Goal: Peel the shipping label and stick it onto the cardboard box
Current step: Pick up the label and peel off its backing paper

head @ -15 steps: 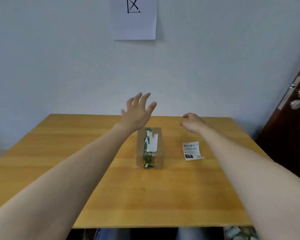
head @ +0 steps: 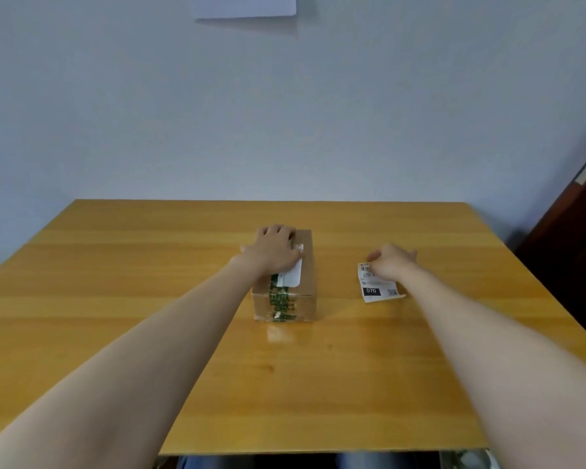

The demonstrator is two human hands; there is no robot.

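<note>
A small cardboard box (head: 307, 292) with green printed tape and a white patch on its top stands in the middle of the wooden table (head: 149, 299). My left hand (head: 274, 250) lies flat on the box's far top, fingers curled over its far edge. To the right, a white shipping label (head: 374, 289) with a barcode and a black "070" block lies flat on the table. My right hand (head: 391, 260) rests on the label's far end with fingers bent down onto it; whether it pinches the label cannot be told.
A white sheet of paper (head: 246, 6) hangs on the pale wall behind the table. A dark wooden door (head: 575, 238) stands at the right. The table's near edge runs along the bottom of the view.
Both hands have dropped from the air above the table. The left one now presses on the box top and the right one has landed on the label's far end. The view tilted down.
</note>
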